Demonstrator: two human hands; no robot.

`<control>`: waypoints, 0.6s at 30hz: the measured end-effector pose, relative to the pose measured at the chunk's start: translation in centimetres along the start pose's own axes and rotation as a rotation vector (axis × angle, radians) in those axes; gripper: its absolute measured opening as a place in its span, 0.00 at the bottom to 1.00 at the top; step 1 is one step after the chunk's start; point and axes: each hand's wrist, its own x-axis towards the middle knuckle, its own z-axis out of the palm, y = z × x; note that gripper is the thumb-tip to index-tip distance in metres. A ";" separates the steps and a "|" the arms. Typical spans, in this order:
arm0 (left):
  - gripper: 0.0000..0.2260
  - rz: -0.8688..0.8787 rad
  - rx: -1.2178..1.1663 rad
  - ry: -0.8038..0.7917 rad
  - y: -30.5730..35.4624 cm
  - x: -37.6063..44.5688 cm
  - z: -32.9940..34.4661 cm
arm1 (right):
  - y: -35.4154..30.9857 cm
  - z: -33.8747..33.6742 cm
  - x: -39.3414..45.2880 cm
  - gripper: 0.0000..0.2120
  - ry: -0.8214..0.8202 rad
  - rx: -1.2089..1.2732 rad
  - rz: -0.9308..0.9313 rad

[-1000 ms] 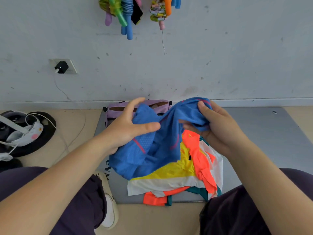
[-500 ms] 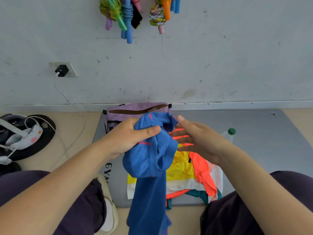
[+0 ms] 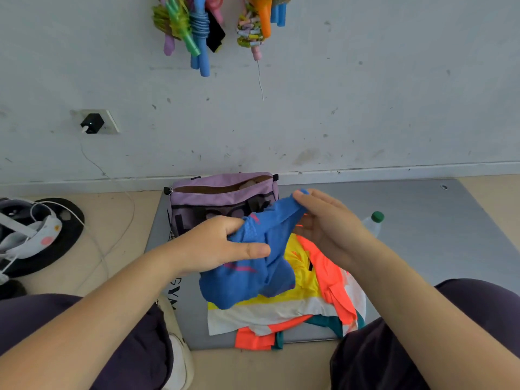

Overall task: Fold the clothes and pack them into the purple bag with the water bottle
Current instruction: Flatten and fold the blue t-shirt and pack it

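A blue garment (image 3: 253, 271) is bunched in the air above a pile of yellow, orange and white clothes (image 3: 304, 305) on a grey mat (image 3: 422, 235). My left hand (image 3: 216, 246) grips the garment's left part, thumb across the cloth. My right hand (image 3: 326, 220) pinches its upper right corner. The purple bag (image 3: 219, 198) stands unzipped just behind the hands, against the wall. A clear water bottle with a green cap (image 3: 375, 220) lies on the mat to the right, mostly hidden by my right wrist.
A headset with white cables (image 3: 31, 235) lies on a black disc on the floor at left. A charger sits in the wall socket (image 3: 92, 123). Coloured ropes (image 3: 197, 26) hang on the wall above. My knees frame the pile.
The blue garment hung long from my left hand half a second ago. Now it is gathered up, and my right hand has taken hold of its upper corner.
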 end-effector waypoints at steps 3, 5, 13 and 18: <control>0.38 -0.030 0.239 -0.069 -0.2 0.2 0.1 | -0.5 0.1 -0.2 0.09 -0.062 0.014 -0.083; 0.36 -0.021 0.284 0.061 -0.1 0.4 0.1 | -0.6 0.3 -0.6 0.06 -0.127 -0.076 -0.115; 0.18 0.251 0.043 0.003 1.0 0.1 0.1 | -0.2 1.1 -1.9 0.11 -0.467 -0.341 -0.086; 0.17 0.204 -0.220 0.147 1.3 -0.4 -0.2 | -0.8 0.6 -1.7 0.14 -0.353 -0.422 -0.080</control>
